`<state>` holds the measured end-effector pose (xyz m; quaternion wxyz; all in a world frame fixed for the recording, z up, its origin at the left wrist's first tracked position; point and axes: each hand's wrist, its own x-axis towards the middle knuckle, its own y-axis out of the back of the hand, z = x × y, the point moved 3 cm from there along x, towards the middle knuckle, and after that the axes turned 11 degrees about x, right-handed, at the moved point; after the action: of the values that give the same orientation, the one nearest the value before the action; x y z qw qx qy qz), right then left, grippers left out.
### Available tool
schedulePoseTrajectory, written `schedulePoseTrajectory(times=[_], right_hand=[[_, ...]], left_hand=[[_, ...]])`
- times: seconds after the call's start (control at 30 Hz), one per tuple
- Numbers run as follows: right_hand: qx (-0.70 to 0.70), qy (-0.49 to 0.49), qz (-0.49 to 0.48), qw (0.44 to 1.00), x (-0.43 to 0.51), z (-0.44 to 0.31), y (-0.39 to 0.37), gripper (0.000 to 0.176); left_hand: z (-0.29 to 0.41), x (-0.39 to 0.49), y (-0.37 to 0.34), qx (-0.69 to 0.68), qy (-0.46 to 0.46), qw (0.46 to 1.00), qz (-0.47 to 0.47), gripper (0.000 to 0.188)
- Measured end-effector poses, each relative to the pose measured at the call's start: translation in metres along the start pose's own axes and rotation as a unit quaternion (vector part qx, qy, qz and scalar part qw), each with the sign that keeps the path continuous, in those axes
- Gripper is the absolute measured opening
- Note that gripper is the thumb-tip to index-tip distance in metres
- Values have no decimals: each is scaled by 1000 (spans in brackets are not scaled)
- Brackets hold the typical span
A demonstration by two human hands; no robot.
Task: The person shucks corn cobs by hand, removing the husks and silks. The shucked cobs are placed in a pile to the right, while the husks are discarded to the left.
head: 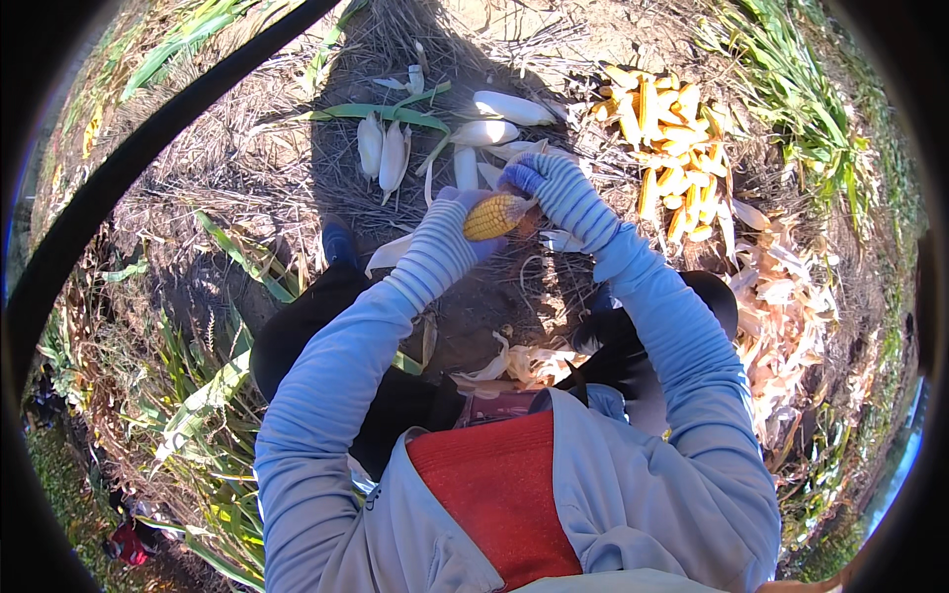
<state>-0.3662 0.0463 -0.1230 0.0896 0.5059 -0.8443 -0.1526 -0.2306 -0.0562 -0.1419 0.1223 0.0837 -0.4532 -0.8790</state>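
A yellow ear of corn (491, 217) lies across my left hand (454, 222), which wears a striped glove and grips it from the left. My right hand (552, 185), in a matching glove, is closed at the ear's pale silky end, on silk or husk; the fingertips are partly hidden. Just beyond my hands, several ears in pale husks (514, 108) lie on the shaded ground. Two more husked ears (394, 158) rest to the left, beside a long green leaf (378, 112).
A pile of husked yellow corn (678, 148) stands at the upper right. Loose dry husks (778, 319) are heaped by my right side, with more husks (537, 363) between my legs. Green stalks (808, 89) border the right; leafy plants (200, 408) grow at the left.
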Motion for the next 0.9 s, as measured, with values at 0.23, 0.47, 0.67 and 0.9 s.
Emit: schedulePoseTrajectory(times=[0.23, 0.47, 0.67, 0.9], right_hand=[[-204, -41, -75, 975, 3, -16, 2, 17], [-203, -189, -82, 957, -6, -31, 0, 25], [21, -59, -114, 991, -11, -8, 1, 38], [2, -114, -121, 986, -12, -17, -8, 30]], left_hand=[[-13, -1, -3, -340, 62, 938, -14, 64], [-39, 4, -4, -477, 87, 873, -51, 56], [-32, 3, -1, -526, 84, 839, -112, 54], [-35, -1, -8, -485, 96, 860, -125, 55]])
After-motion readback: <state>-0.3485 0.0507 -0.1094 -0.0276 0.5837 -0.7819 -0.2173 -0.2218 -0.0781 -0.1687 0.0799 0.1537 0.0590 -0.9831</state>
